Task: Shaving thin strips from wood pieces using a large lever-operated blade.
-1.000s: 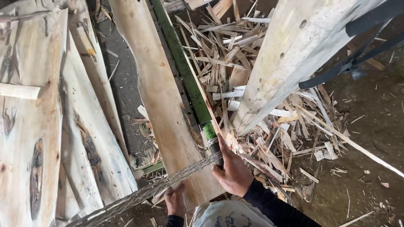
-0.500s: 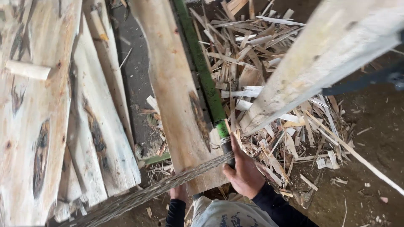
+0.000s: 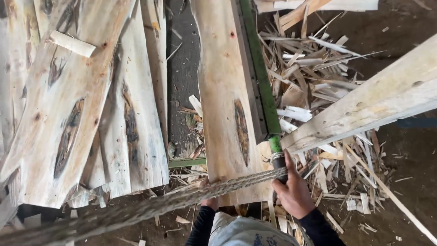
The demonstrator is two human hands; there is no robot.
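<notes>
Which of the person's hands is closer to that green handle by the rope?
Right. The right hand grips just below the green handle; the left hand is off to the side, under the rope.

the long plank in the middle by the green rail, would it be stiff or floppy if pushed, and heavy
The long plank looks like solid sawn wood, wide and long, so probably stiff and fairly heavy. It lies flat beside the green rail, so it would likely slide rather than roll. Its rough, knotted face suggests good grip, with a risk of splinters.

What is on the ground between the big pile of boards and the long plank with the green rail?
In the head view, a dark strip of ground lies between the pile of boards and the plank, scattered with small wood scraps.
</notes>
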